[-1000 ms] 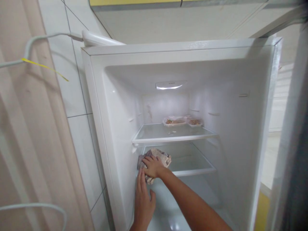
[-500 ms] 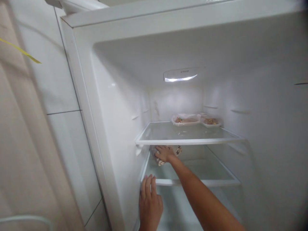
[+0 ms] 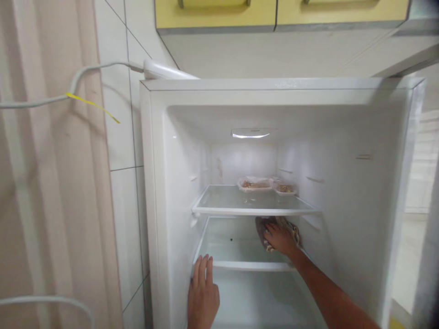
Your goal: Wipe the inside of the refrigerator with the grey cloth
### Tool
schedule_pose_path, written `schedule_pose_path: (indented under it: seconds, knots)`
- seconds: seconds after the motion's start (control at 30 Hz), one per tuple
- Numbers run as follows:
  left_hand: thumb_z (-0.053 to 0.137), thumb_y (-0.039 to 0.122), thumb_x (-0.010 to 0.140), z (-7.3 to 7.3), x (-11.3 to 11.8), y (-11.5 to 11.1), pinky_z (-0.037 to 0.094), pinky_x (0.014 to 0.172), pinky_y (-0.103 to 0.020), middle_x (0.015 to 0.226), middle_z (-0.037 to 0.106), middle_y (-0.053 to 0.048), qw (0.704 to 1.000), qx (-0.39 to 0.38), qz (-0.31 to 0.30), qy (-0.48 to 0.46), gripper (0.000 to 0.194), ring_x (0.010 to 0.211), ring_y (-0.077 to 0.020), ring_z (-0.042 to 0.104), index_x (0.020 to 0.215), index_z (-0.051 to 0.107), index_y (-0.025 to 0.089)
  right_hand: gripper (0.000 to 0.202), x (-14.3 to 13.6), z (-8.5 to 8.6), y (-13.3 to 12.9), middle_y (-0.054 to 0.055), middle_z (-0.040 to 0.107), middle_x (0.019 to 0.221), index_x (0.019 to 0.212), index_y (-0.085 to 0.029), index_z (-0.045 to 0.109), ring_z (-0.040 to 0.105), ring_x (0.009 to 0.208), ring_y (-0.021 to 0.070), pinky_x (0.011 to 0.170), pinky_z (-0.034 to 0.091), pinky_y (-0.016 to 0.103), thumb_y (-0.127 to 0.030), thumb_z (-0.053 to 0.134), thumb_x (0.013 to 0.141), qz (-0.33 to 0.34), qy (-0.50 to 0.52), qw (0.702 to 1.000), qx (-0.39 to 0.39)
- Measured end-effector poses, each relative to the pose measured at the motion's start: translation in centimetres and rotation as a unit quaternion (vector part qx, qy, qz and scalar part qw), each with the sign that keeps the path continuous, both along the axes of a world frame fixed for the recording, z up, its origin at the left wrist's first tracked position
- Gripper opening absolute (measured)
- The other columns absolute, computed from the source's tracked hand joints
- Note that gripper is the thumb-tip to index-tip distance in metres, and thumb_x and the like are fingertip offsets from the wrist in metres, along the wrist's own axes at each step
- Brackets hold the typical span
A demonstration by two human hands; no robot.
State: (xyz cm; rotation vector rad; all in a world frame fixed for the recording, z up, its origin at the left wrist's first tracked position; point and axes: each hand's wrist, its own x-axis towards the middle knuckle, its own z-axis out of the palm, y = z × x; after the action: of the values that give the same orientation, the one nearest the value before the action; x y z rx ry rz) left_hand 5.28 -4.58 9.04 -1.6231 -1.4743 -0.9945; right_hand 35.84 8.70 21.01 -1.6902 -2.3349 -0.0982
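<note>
Inside an open white fridge, my right hand (image 3: 279,237) presses a patterned cloth (image 3: 290,226) onto the middle glass shelf (image 3: 222,244), near its right side. The cloth shows around the fingers, bunched beneath them. At the left front corner of that shelf, my left hand (image 3: 204,285) rests its outstretched fingers against the white front edge and holds nothing. A small dark speck (image 3: 231,239) lies on the glass, left of the cloth.
Two wrapped food trays (image 3: 255,184) sit at the back of the upper shelf (image 3: 222,198). Yellow cabinets (image 3: 216,13) hang above the fridge. A grey cable (image 3: 34,104) and a pinkish curtain (image 3: 68,205) are at left.
My right hand and the cloth have moved from the left side of the middle shelf to its right side. My left hand stays at the shelf corner. The view has pulled back and up.
</note>
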Motion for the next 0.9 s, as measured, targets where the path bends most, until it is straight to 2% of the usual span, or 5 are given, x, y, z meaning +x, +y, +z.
schedule_pose_path:
  seconds: [0.27,0.43,0.53,0.77,0.9]
  knots:
    - [0.045,-0.002,0.077,-0.3,-0.4,-0.1,0.051,0.113,-0.045,0.149,0.054,-0.01,1.0,-0.003,-0.003,-0.004,0.089,0.143,-0.0289,0.045,0.16,0.022,0.021,0.059,-1.2,-3.1,-6.3,0.011,0.051,0.155,0.146,-0.02,0.055,0.043,0.145,0.0327,0.118,0.035,0.052,-0.044,0.033,0.096,-0.095,0.025,0.994,0.043]
    - [0.044,-0.001,0.078,0.2,0.4,-0.5,0.05,0.114,-0.047,0.151,0.052,-0.012,0.999,-0.011,-0.016,-0.031,0.091,0.145,-0.0297,0.043,0.161,0.016,0.02,0.061,-3.7,-3.1,-9.3,0.009,0.051,0.155,0.146,-0.026,0.055,0.041,0.146,0.0366,0.118,0.032,0.057,-0.05,0.032,0.094,-0.139,0.021,0.989,0.046]
    - [0.045,0.0,0.079,0.4,0.8,-0.7,0.05,0.114,-0.048,0.152,0.05,-0.013,0.998,-0.012,-0.03,-0.052,0.09,0.148,-0.0304,0.04,0.162,0.014,0.02,0.061,-7.2,-1.8,-9.9,0.008,0.048,0.158,0.148,-0.027,0.052,0.039,0.148,0.036,0.119,0.029,0.058,-0.049,0.032,0.095,-0.083,0.043,0.996,0.009]
    - [0.044,0.002,0.08,-0.7,0.8,-0.1,0.05,0.113,-0.05,0.151,0.05,-0.016,0.997,0.002,-0.04,-0.062,0.087,0.148,-0.031,0.04,0.161,0.015,0.018,0.06,-16.5,1.4,-7.9,0.003,0.039,0.164,0.151,-0.033,0.046,0.03,0.153,0.0323,0.122,0.02,0.059,-0.051,0.035,0.095,0.17,0.076,0.979,-0.085]
    - [0.044,0.001,0.08,-0.9,1.1,0.1,0.052,0.111,-0.052,0.151,0.048,-0.02,0.998,0.005,-0.018,-0.066,0.088,0.148,-0.0332,0.04,0.161,0.012,0.015,0.057,-19.4,1.8,-5.5,0.001,0.042,0.163,0.148,-0.035,0.049,0.034,0.151,0.0284,0.122,0.023,0.056,-0.053,0.036,0.096,0.183,0.089,0.975,-0.084]
